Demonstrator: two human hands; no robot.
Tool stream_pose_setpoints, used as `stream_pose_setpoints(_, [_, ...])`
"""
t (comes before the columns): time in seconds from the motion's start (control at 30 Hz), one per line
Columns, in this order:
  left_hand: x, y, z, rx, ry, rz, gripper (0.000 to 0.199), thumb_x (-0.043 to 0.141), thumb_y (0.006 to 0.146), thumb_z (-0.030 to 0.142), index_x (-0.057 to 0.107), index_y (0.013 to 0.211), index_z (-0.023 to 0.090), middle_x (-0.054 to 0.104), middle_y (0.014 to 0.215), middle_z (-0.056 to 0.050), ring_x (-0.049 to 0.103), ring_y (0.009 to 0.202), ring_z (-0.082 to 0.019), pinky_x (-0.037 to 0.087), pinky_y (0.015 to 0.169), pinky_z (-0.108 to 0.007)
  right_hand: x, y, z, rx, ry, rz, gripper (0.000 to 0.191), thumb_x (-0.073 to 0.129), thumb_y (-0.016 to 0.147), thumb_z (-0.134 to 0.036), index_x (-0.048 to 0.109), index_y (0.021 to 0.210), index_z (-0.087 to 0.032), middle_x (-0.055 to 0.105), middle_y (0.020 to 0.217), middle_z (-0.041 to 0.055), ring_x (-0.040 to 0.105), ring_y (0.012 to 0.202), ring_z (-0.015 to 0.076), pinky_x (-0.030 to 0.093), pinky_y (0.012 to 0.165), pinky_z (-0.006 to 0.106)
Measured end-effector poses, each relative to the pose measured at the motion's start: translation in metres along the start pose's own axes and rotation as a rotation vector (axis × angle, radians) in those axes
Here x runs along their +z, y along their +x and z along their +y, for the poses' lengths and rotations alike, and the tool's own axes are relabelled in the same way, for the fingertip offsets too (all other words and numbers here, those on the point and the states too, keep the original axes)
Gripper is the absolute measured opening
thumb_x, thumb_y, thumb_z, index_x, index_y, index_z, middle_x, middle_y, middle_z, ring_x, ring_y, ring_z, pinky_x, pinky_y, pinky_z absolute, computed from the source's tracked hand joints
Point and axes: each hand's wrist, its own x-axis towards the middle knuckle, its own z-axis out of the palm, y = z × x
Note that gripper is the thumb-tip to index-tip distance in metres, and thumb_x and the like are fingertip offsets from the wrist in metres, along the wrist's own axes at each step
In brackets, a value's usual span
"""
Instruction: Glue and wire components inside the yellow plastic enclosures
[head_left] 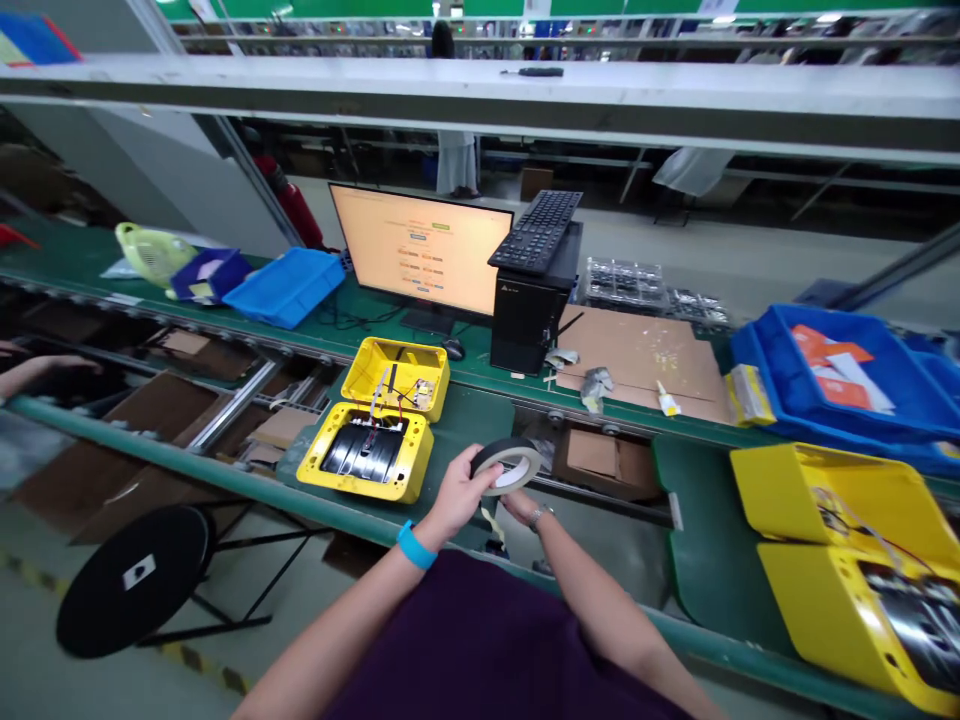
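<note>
While the left hand (459, 490) grasps the tape (514, 449) over the right edge of the left board (476, 425), the right hand (517, 506) sits just below, grip too hidden to tell. Yellow case (416, 465): open, left of tape; gap separates left board from right board (716, 545).

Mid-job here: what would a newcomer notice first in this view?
Likely the open yellow case on the green board, left of centre, and another yellow case at the right edge. Behind the first stands a lit monitor. The left hand holds a tape roll, low centre.
</note>
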Motion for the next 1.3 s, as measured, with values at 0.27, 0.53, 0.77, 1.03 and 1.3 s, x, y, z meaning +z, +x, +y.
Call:
stream_pose_setpoints(0.27, [-0.026, -0.002, 0.01, 0.032, 0.034, 0.117, 0.024, 0.072, 0.088, 0.038, 0.063, 0.086, 0.016, 0.058, 0.068, 0.003, 0.054, 0.067, -0.013, 0.043, 0.067, -0.023, -0.005, 0.01, -0.086, -0.024, 0.248, -0.139, 0.065, 0.054, 0.089, -0.075, 0.064, 0.126, -0.022, 0.071, 0.123, 0.011, 0.067, 0.114, 0.0255, 0.055, 0.094, 0.039])
stream_pose_setpoints(0.53, [-0.026, -0.009, 0.026, 0.201, 0.222, 0.086, 0.023, 0.073, 0.086, 0.032, 0.07, 0.103, 0.017, 0.071, 0.098, -0.005, 0.065, 0.094, -0.021, 0.05, 0.088, -0.03, -0.013, -0.015, -0.182, -0.493, -0.426, -0.05, 0.042, 0.061, 0.086, -0.014, 0.066, 0.125, -0.027, 0.072, 0.116, 0.005, 0.069, 0.101, 0.0226, 0.054, 0.092, 0.038])
stream_pose_setpoints(0.77, [-0.002, -0.014, 0.038, 0.109, -0.201, 0.049, 0.027, 0.072, 0.088, 0.038, 0.062, 0.103, 0.018, 0.072, 0.097, -0.006, 0.068, 0.096, -0.022, 0.053, 0.092, -0.035, 0.003, -0.02, -0.183, -0.312, -0.08, 0.378, 0.027, 0.066, 0.088, -0.026, 0.062, 0.114, -0.022, 0.069, 0.085, 0.0021, 0.067, 0.076, 0.0205, 0.056, 0.074, 0.034])
stream_pose_setpoints(1.03, [-0.002, -0.02, 0.04, 0.149, 0.023, -0.098, 0.024, 0.081, 0.079, 0.031, 0.061, 0.079, 0.017, 0.065, 0.078, -0.001, 0.06, 0.077, -0.017, 0.049, 0.077, -0.028, 0.005, -0.035, -0.202, -0.508, -0.396, 0.371, 0.028, 0.077, 0.081, -0.025, 0.067, 0.107, -0.026, 0.065, 0.075, 0.0003, 0.062, 0.069, 0.0204, 0.053, 0.075, 0.037])
stream_pose_setpoints(1.3, [0.005, -0.024, 0.044, 0.143, 0.046, -0.029, 0.02, 0.078, 0.079, 0.03, 0.064, 0.084, 0.017, 0.065, 0.081, -0.002, 0.059, 0.077, -0.017, 0.048, 0.073, -0.027, 0.007, -0.042, -0.208, -0.495, -0.363, 0.375, 0.019, 0.074, 0.081, -0.022, 0.065, 0.098, -0.024, 0.066, 0.079, 0.001, 0.062, 0.067, 0.0186, 0.052, 0.068, 0.033])
